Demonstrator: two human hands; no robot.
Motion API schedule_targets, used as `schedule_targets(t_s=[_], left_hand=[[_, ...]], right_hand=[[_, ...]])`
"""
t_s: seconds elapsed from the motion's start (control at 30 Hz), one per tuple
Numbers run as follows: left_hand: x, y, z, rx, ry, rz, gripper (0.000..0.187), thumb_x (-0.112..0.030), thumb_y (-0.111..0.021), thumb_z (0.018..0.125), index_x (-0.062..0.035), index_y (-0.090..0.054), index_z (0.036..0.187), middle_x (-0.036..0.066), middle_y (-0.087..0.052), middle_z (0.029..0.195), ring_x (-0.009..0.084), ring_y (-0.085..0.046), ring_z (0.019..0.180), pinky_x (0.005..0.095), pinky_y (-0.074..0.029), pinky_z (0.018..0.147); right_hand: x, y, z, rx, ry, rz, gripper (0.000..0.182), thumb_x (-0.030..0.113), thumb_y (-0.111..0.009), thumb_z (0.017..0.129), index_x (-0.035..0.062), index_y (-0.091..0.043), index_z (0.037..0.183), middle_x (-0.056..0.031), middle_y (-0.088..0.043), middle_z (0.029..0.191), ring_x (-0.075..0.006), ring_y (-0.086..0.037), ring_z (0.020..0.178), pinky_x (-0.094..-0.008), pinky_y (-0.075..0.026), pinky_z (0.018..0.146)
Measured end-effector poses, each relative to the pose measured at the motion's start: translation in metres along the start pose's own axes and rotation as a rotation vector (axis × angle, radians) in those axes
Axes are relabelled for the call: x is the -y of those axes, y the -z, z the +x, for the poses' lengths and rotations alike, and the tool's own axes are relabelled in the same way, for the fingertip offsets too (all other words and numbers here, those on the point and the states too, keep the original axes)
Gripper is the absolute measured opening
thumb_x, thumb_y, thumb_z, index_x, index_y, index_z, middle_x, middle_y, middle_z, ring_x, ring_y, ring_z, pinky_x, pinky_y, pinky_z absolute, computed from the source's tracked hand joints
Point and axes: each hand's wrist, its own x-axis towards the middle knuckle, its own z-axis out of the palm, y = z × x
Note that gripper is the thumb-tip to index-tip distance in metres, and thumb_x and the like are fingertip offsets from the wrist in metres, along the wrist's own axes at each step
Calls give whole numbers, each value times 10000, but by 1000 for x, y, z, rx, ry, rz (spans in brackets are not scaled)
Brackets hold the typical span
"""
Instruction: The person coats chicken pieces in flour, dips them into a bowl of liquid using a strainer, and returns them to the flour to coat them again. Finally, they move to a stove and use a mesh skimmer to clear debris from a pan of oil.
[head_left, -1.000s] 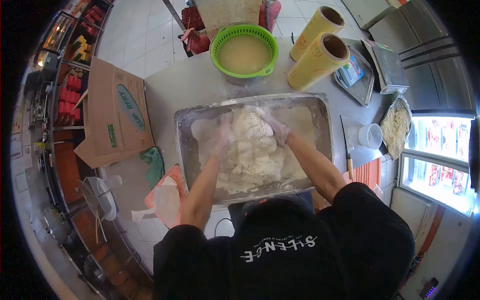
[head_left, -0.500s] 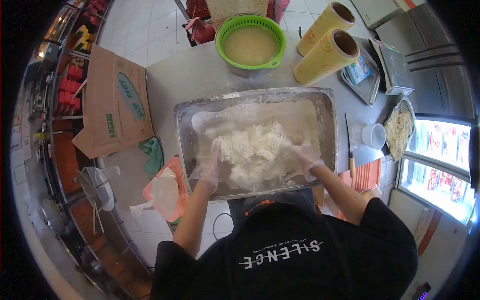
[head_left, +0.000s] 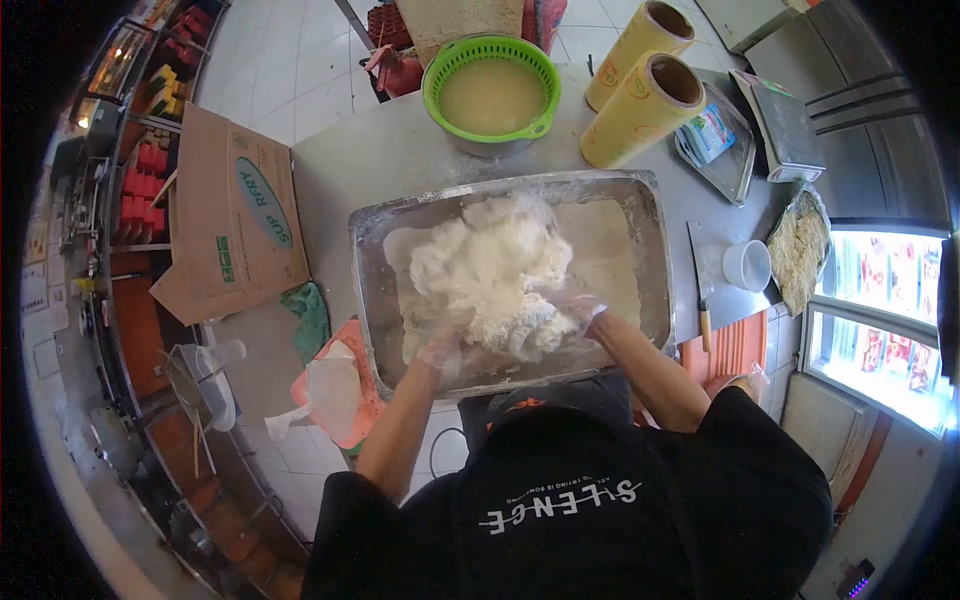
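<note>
A large metal tray (head_left: 362,330) holds white flour (head_left: 600,225) and a heap of flour-coated pieces (head_left: 490,260), whose kind I cannot make out. The heap is smeared by motion, and part of it seems lifted. My left hand (head_left: 442,350), in a clear plastic glove, is at the heap's near left side. On the near right, my right hand (head_left: 582,308), gloved the same way, touches the heap. Flour and motion blur hide the fingers of both hands.
Behind the tray stands a green colander (head_left: 490,135) in a bowl of cloudy liquid, beside two rolls of plastic film (head_left: 640,115). A knife (head_left: 702,300) and white cup (head_left: 746,267) lie right. At left are a cardboard box (head_left: 235,210) and pink basket (head_left: 368,420).
Both hands have moved inward, closer together. The floured pieces have shifted to the far side and left, spreading higher in a blurred heap.
</note>
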Motion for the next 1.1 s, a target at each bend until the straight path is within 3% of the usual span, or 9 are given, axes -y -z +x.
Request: schedule_targets(t_s=[0.17,0.27,0.4,0.53,0.63,0.77,0.93,1.03,1.1], left_hand=[[-42,-16,-29,-114,-496,508,778,-112,-733,850,88,-257,1433,143,-569,1241,219,-580,1112,311,-478,966],[-76,-30,-51,-305,-764,513,744,-142,-739,846,101,-306,1399,158,-549,1289,237,-551,1179,329,-451,1012],[-68,20,16,-747,-870,643,622,-171,-720,853,54,-421,1350,145,-535,1330,236,-550,1186,338,-456,1004],[-80,16,50,-526,-629,640,512,-128,-593,912,-21,-446,1390,126,-522,1369,230,-519,1237,355,-458,1011],[-79,12,76,-687,-488,1615,450,-84,-489,958,-49,-441,1404,101,-510,1398,211,-480,1294,374,-441,1046],[-61,1,110,-171,-528,258,653,-469,-491,1000,22,-420,1425,137,-505,1422,267,-553,1232,394,-474,999],[-60,-24,21,165,-541,163,575,-310,-645,949,51,-467,1359,133,-619,1275,249,-577,1179,367,-471,981],[-86,-51,-47,11,-597,794,481,-239,-687,903,47,-536,1258,140,-643,1220,241,-615,1094,364,-493,933],[-78,-38,-72,-14,-848,1068,426,-248,-694,875,31,-585,1179,140,-651,1195,230,-641,1021,366,-501,910]], right_hand=[[27,23,-20,-384,-33,-560,579,225,-672,890,5,-467,1384,-72,-644,1128,-150,-620,945,-311,-535,766],[25,55,-41,-169,351,16,520,244,-689,874,11,-540,1314,-44,-653,1063,-122,-602,849,-292,-504,736],[17,97,4,-492,322,-4,528,261,-682,893,27,-535,1343,-48,-636,1163,-134,-578,959,-284,-465,843],[-25,105,102,-311,454,88,617,272,-623,926,32,-430,1460,-103,-458,1473,-204,-414,1352,-321,-301,1133],[7,65,109,-17,379,421,624,352,-595,939,54,-439,1465,-99,-320,1575,-200,-279,1449,-331,-217,1177],[38,51,111,138,141,-20,648,411,-618,909,65,-466,1435,-116,-428,1485,-219,-401,1361,-374,-328,1125],[73,24,22,298,466,-573,615,302,-706,862,35,-497,1374,-148,-570,1343,-238,-558,1221,-394,-428,1057],[47,15,-18,-131,855,-1335,557,265,-712,877,11,-519,1333,-146,-617,1285,-213,-606,1141,-364,-471,1008],[47,25,-51,-208,880,-1100,484,189,-680,871,11,-545,1301,-174,-633,1244,-263,-631,1100,-385,-492,981]])
